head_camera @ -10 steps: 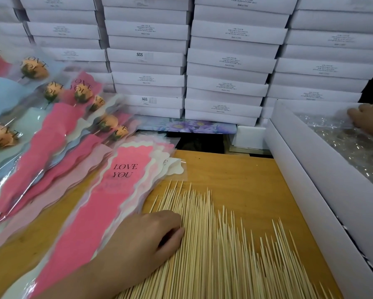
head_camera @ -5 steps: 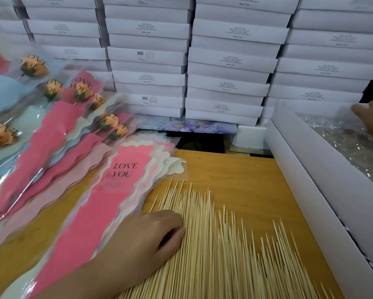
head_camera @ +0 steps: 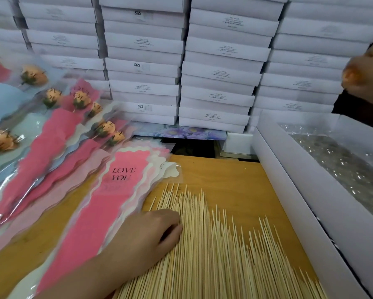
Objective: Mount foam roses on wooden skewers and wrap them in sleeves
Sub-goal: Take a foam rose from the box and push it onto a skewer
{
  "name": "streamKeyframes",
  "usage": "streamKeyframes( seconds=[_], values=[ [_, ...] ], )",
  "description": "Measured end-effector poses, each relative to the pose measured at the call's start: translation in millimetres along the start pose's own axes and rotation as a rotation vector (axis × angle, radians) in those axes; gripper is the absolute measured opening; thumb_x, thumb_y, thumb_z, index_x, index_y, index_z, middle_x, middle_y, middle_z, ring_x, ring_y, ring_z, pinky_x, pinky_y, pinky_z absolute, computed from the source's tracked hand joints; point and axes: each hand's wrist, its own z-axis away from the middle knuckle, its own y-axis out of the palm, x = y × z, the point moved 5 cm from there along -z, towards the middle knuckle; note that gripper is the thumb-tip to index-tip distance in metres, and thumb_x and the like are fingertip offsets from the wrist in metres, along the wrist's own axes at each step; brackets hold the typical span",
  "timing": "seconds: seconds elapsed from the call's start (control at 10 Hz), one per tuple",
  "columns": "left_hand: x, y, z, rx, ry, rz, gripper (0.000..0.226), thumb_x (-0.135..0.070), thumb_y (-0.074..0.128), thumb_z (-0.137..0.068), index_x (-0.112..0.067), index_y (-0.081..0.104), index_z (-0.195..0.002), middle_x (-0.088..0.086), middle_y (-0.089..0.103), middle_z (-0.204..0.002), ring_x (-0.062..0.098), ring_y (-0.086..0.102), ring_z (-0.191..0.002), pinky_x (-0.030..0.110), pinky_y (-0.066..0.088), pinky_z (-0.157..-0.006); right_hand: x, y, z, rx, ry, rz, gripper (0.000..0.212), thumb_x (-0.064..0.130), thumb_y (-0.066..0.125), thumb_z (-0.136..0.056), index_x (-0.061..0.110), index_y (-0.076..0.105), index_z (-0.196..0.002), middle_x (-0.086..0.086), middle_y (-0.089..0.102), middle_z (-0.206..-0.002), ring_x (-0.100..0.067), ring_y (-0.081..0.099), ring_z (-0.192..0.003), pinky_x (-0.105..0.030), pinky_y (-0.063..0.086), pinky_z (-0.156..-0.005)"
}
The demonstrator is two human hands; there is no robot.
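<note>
Now the left hand (head_camera: 146, 231) rests, fingers bent, on the loose pale wooden skewers (head_camera: 213, 251), grip unclear. The right hand (head_camera: 368, 70) holds an orange foam rose (head_camera: 351, 78), seemingly not yet skewered. Several sleeved roses (head_camera: 81, 101) lie finished leftward; many pink printed sleeves (head_camera: 116, 197) remain.

Two hands: left (head_camera: 146, 231), right (head_camera: 370, 67); one loose rose (head_camera: 351, 78); one skewer pile (head_camera: 213, 251).

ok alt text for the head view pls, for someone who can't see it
A person's left hand rests on a fanned pile of wooden skewers on a wooden table, while the right hand, blurred at the upper right, holds an orange foam rose. Pink LOVE YOU sleeves and wrapped roses lie left; stacked white boxes stand behind.
</note>
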Motion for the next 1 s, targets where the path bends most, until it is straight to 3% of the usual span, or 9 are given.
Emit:
streamKeyframes(
  seconds=[0.1,0.2,0.3,0.5,0.6,0.7,0.8,0.9,1.0],
  values=[
    [-1,-1,1,-0.004,-0.006,0.009,0.029,-0.039,0.040,-0.100,-0.022,0.046,-0.077,-0.011,0.051,-0.075,0.007,0.050,-0.072,0.028,0.044,-0.067,-2,-61,22,-0.140,0.028,-0.172,0.032,0.051,0.061,-0.078,0.024,0.053,-0.093,-0.013,0.052,-0.093,-0.036,0.054,-0.080,-0.052,0.051,-0.076],
    [-2,-2,1,-0.017,-0.014,0.003,0.029,-0.040,0.039,-0.100,-0.022,0.050,-0.080,-0.012,0.053,-0.078,0.007,0.052,-0.074,0.028,0.044,-0.067,37,-120,63,-0.213,-0.043,-0.348,0.057,0.068,0.053,-0.067,0.027,0.053,-0.107,-0.005,0.052,-0.091,-0.027,0.053,-0.078,-0.047,0.049,-0.076],
    [-2,-3,1,-0.037,-0.031,0.029,0.030,-0.039,0.041,-0.100,-0.021,0.052,-0.079,-0.012,0.054,-0.077,0.006,0.052,-0.074,0.027,0.044,-0.066,95,-151,113,-0.178,-0.173,-0.429,0.042,0.059,0.067,-0.073,0.035,0.053,-0.105,0.010,0.050,-0.089,-0.003,0.051,-0.071,-0.032,0.039,-0.068],
    [2,-8,3,-0.140,-0.064,0.168,0.033,-0.033,0.050,-0.097,-0.021,0.046,-0.067,-0.008,0.050,-0.063,0.009,0.050,-0.065,0.022,0.035,-0.055,185,-145,181,0.053,-0.342,-0.672,0.028,0.052,0.055,-0.078,0.042,0.053,-0.104,0.028,0.053,-0.097,0.007,0.050,-0.094,-0.015,0.034,-0.064],
    [6,-12,3,-0.226,-0.075,0.315,0.020,-0.025,0.055,-0.096,-0.023,0.052,-0.076,-0.010,0.052,-0.068,0.009,0.052,-0.069,0.023,0.037,-0.058,217,-118,192,0.134,-0.358,-0.739,0.019,0.041,0.054,-0.086,0.042,0.049,-0.105,0.026,0.049,-0.098,0.002,0.050,-0.089,-0.024,0.041,-0.071],
    [9,-13,2,-0.268,-0.055,0.521,0.025,-0.016,0.064,-0.090,-0.030,0.056,-0.109,-0.013,0.058,-0.091,0.009,0.058,-0.084,0.021,0.045,-0.067,244,-90,193,0.177,-0.327,-0.796,0.023,0.030,0.060,-0.092,0.040,0.050,-0.110,0.023,0.051,-0.106,0.000,0.051,-0.095,-0.026,0.043,-0.082],
    [9,-10,1,-0.247,0.030,0.609,0.056,-0.025,0.069,-0.082,-0.033,0.045,-0.133,-0.013,0.055,-0.115,0.013,0.057,-0.105,0.023,0.049,-0.079,266,-67,191,0.172,-0.291,-0.865,0.025,0.027,0.061,-0.092,0.036,0.052,-0.114,0.024,0.046,-0.105,0.001,0.048,-0.095,-0.015,0.038,-0.075],
    [10,-8,0,-0.265,0.054,0.593,0.058,-0.034,0.068,-0.081,-0.037,0.045,-0.134,-0.017,0.054,-0.122,0.012,0.054,-0.113,0.027,0.048,-0.088,277,-49,192,0.164,-0.267,-0.995,0.024,0.028,0.061,-0.092,0.034,0.054,-0.115,0.022,0.048,-0.108,0.004,0.048,-0.096,-0.016,0.040,-0.075],
    [14,-11,-2,-0.312,0.016,0.627,0.046,-0.026,0.071,-0.081,-0.039,0.054,-0.122,-0.019,0.059,-0.116,0.009,0.058,-0.106,0.023,0.049,-0.084,279,-36,197,0.123,-0.237,-1.154,0.028,0.027,0.063,-0.092,0.036,0.052,-0.116,0.023,0.049,-0.111,0.005,0.048,-0.103,-0.012,0.041,-0.082]
  ],
)
